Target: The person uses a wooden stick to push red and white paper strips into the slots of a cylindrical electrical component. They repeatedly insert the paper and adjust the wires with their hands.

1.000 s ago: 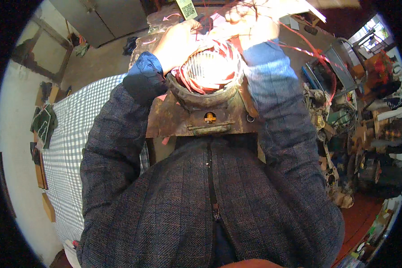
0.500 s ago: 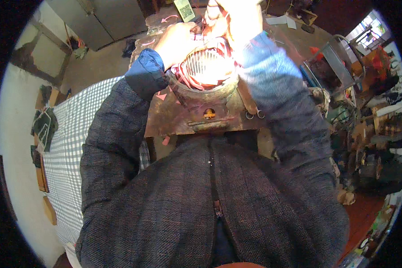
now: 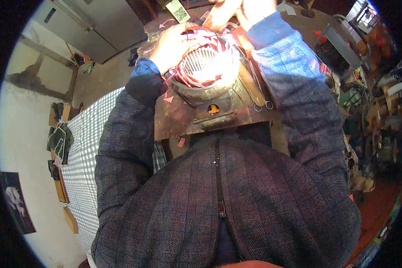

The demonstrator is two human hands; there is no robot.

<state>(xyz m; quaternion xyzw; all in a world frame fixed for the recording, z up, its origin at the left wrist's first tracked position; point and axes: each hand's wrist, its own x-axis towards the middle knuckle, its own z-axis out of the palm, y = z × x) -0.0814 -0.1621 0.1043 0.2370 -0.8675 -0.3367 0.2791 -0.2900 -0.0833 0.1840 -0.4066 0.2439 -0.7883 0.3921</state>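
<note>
A motor stator (image 3: pixel 205 93) stands on the worktable, with a slotted inner bore and reddish wire windings (image 3: pixel 183 73) round its rim. My left hand (image 3: pixel 170 47) lies at the far left of the rim, its fingers curled onto the windings. Beyond the stator, at the top edge of the view, my right hand (image 3: pixel 236 14) is closed, its fingers bent toward the left. Glare and the picture's edge hide what its fingertips hold. Strong sunlight bleaches the stator's right side and both hands.
Scissors (image 3: pixel 263 106) and a wooden strip (image 3: pixel 251 85) lie right of the stator on the worktable (image 3: pixel 174 125). Pink scraps (image 3: pixel 169 99) are scattered at left. A printed card (image 3: pixel 177 11) stands at the back. A checked cloth (image 3: pixel 87 156) covers a surface on the left; clutter fills the right.
The view has shifted and tilted slightly. My right hand has moved up, partly out of the picture, and more of the windings shows. My left hand stays at the rim.
</note>
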